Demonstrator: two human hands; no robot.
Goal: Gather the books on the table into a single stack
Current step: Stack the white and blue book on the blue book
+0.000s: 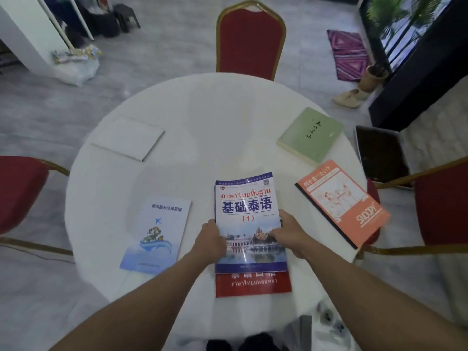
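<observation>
A white-and-blue Thai language textbook (pixel 247 206) lies on top of a red book (pixel 253 285) near the front of the round white table (pixel 202 117). My left hand (pixel 211 239) grips the textbook's left edge and my right hand (pixel 288 233) grips its right edge. A pale blue booklet (pixel 158 231) lies to the left. An orange Snoopy notebook (pixel 342 201) rests at the right, reaching over the table's edge. Farther back sit a green book (pixel 311 134) on the right and a white book (pixel 129 138) on the left.
Red chairs with gold frames stand at the far side (pixel 249 39), the left (pixel 20 193) and the right (pixel 440 206) of the table. A dark tray (pixel 379 153) lies on the floor to the right.
</observation>
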